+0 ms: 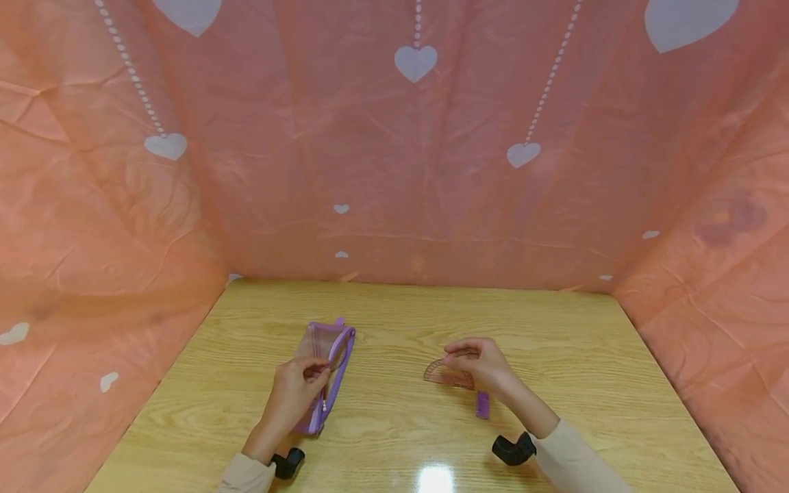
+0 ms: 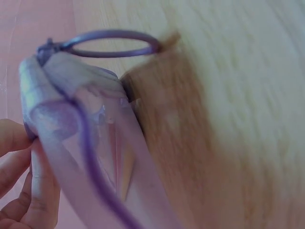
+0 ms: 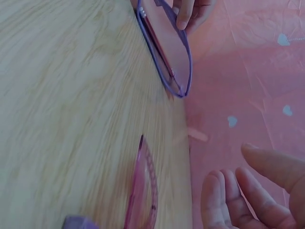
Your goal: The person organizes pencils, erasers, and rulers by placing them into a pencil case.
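Observation:
A purple pencil case (image 1: 344, 373) with see-through sides lies at the left, its zipped mouth spread apart. My left hand (image 1: 296, 389) pinches one edge of that mouth between thumb and fingers. Through the opening, the right wrist view shows a reddish pencil (image 3: 159, 45) inside. Over a clear pinkish protractor (image 1: 440, 376) hovers my right hand (image 1: 485, 363), fingers loosely bent with nothing between them. In the right wrist view a gap shows between the fingers (image 3: 214, 198) and the protractor (image 3: 138, 191). Just nearer to me lies a small purple block (image 1: 483, 405).
A wood-grain table (image 1: 394, 438) carries everything. Pink cloth (image 1: 394, 171) with white hearts hangs at the back and both sides. Black camera mounts (image 1: 514, 450) sit at both wrists. A purple loop (image 2: 112, 43) stands out from the case's end.

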Demonstrator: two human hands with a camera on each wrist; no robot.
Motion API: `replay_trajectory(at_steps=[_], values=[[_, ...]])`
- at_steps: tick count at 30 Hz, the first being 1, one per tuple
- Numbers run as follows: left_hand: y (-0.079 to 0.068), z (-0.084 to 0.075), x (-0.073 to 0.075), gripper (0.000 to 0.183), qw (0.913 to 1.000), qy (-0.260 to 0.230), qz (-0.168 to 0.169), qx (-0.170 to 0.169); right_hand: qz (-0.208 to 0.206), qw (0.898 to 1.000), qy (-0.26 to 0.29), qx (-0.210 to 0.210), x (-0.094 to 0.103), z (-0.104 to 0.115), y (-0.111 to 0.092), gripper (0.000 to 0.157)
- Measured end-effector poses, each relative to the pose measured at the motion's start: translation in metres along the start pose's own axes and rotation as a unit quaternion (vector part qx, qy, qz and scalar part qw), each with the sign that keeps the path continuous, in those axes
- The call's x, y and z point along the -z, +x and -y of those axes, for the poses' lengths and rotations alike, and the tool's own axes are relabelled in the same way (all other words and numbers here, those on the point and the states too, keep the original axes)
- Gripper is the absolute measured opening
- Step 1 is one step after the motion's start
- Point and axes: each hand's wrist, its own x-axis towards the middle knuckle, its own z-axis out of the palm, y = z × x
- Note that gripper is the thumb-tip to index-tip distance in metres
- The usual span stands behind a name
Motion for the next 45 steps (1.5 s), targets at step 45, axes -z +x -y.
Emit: replay_trajectory(at_steps=[45], values=[[0.001,-0.002,-0.002,0.011,0.9998,-0.006,0.015,0.014,-0.031,0.994,-0.105,0.019,0.036,-0.050,-0.054,0.037]])
